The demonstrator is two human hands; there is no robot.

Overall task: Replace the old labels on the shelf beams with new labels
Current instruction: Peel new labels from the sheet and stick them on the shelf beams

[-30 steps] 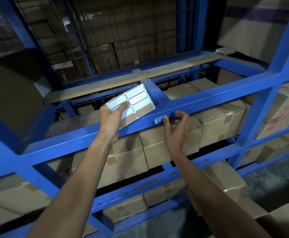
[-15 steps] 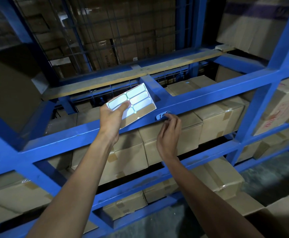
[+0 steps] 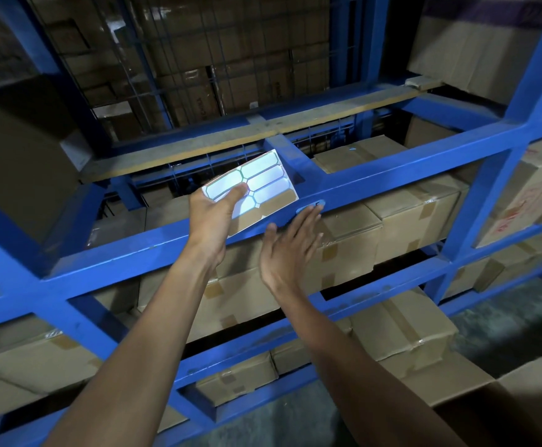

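Observation:
My left hand [image 3: 213, 217] grips a sheet of white labels [image 3: 256, 185] by its lower left corner, held up in front of the blue shelf beam [image 3: 392, 169]. A small blue label [image 3: 308, 208] is stuck on the beam's front face, just right of the sheet. My right hand [image 3: 290, 250] is spread flat with its fingers apart, fingertips touching the beam at the label's lower edge. Nothing is in that hand.
The blue steel rack has a diagonal beam, lower beams [image 3: 376, 304] and an upright post [image 3: 489, 175] at right. Taped cardboard boxes [image 3: 408, 217] fill the shelves behind. A wooden plank [image 3: 263, 133] and wire mesh lie above. More boxes [image 3: 521, 382] stand at lower right.
My right hand has gone from pinching the label against the beam to an open, flat hand sliding down and left below it. The left hand kept the sheet still.

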